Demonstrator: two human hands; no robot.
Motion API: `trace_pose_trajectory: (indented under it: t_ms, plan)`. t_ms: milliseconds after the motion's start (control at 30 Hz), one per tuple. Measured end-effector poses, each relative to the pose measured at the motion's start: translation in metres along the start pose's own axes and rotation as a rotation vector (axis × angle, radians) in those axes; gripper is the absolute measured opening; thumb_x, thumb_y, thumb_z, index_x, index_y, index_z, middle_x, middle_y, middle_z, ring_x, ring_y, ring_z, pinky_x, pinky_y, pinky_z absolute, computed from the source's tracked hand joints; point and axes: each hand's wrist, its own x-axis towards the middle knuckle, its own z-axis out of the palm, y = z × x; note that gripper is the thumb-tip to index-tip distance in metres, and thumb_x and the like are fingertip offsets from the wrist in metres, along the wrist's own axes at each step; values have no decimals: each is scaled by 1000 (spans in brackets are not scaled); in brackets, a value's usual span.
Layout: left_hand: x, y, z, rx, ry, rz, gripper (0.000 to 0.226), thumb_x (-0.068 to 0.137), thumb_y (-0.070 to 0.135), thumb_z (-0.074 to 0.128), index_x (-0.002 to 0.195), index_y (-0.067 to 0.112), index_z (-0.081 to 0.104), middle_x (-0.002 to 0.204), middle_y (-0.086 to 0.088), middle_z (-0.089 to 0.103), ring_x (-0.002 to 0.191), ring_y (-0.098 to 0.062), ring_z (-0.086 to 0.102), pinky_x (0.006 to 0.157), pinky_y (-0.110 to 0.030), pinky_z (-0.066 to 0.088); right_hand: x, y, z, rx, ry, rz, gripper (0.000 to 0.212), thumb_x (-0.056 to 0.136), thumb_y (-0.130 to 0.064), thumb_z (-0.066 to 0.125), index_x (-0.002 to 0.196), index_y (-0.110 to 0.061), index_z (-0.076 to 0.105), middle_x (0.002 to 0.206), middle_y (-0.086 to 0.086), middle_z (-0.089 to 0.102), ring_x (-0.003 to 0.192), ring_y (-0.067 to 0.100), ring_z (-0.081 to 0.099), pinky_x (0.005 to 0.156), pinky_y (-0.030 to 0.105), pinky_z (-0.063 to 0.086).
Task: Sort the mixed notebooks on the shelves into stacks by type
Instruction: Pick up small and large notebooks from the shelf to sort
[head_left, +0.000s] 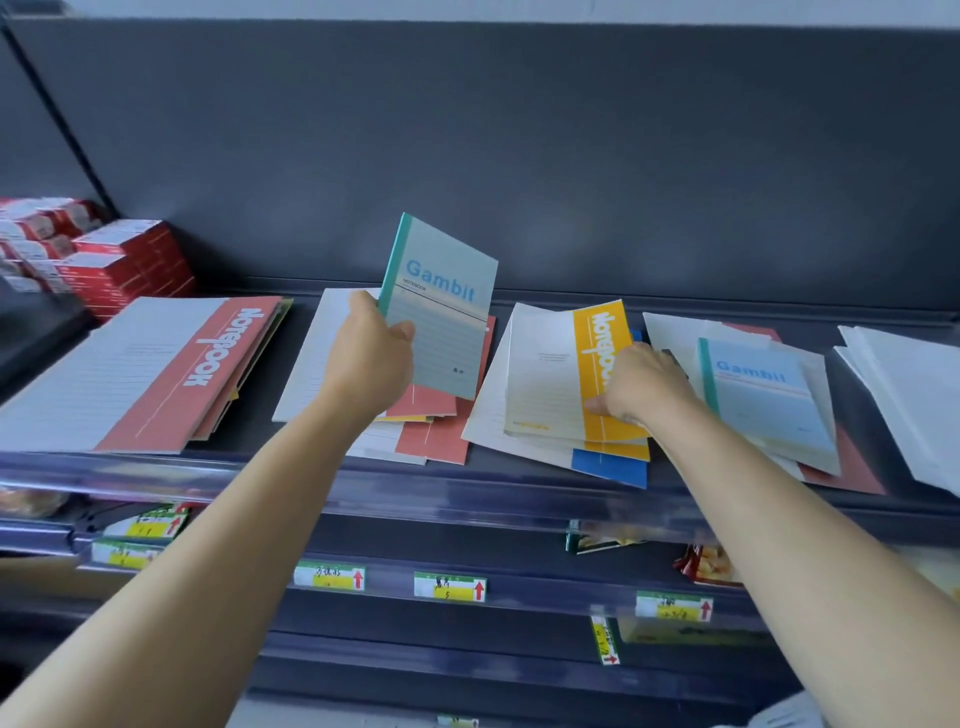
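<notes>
My left hand (375, 358) grips a small grey-green Gambit notebook (441, 306) by its lower left edge and holds it tilted up above a messy pile of red-banded notebooks (441, 441). My right hand (641, 387) rests on a yellow-banded notebook (556, 374), fingers curled at its right edge, thumb on the cover. That notebook tops a loose pile with a blue-banded one (613, 465) underneath. Further right lies a light blue Gambit notebook (763, 395) on white and red ones. A neat stack of large red-banded notebooks (156, 374) lies at the left.
Red and white boxes (104, 260) are stacked at the shelf's far left. White sheets or notebooks (914, 395) lie at the far right. The shelf's clear front rail (363, 483) runs below the piles; lower shelves carry price tags (449, 586) and snack packets (706, 564).
</notes>
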Motion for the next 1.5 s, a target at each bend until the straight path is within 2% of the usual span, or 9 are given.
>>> trace_pose_trajectory:
  t_ms: [167,333,500,633,767,967,1167,1333,1500]
  plan:
    - [-12,7,2,33,38,-11,11,98,16,41,104,7,36,100,-9,52,86,-31,53,80,-48,52,1,12,-1,145,113,3,42,85,-6,63,122,-1,43,113,14,58,89,27,53,66,31,38]
    - [-23,15,6,41,86,-1,11,98,16,41,104,7,37,95,-7,52,80,-27,52,74,-43,50,1,27,-6,217,220,-47,34,87,0,52,120,-4,44,114,17,57,102,34,55,67,34,38]
    - [-32,21,10,-31,109,15,10,98,15,41,105,8,39,97,-3,54,79,-24,53,68,-39,49,-4,33,-24,402,307,-175,14,91,1,38,98,-11,35,82,7,44,74,27,42,50,31,26]
    - [-41,25,12,-104,158,50,8,98,14,42,105,12,40,97,2,55,88,-24,56,78,-42,52,-7,35,-33,582,327,-265,20,88,6,32,97,-11,34,75,1,41,68,21,40,52,33,31]
    - [-51,27,9,-140,217,86,9,99,12,41,106,16,37,97,6,53,86,-16,51,61,-25,45,-10,33,-36,761,343,-334,24,88,6,31,101,-12,38,83,-1,48,74,20,46,50,30,34]
    - [-60,27,5,-162,225,82,15,100,13,40,115,12,39,97,6,51,76,-2,49,60,-19,44,-25,32,-39,874,376,-368,26,90,5,30,106,-13,38,78,-7,45,76,18,48,61,35,42]
    - [-60,35,11,-206,177,134,9,102,21,34,104,13,36,80,8,45,65,-6,42,48,-11,39,-44,46,-48,888,440,-275,25,87,7,29,100,-14,33,75,-8,43,64,8,41,50,27,34]
    - [-57,39,10,-233,58,229,12,102,24,32,104,12,36,82,8,45,68,-7,42,47,-15,40,-68,54,-54,886,543,-160,29,81,8,27,98,-14,34,75,-8,45,69,17,43,51,30,33]
    - [-58,41,2,-269,-46,340,9,101,20,37,101,11,37,80,8,45,65,-5,41,41,-3,35,-105,56,-53,837,644,-46,29,82,9,27,99,-14,33,76,-9,44,70,21,43,50,33,32]
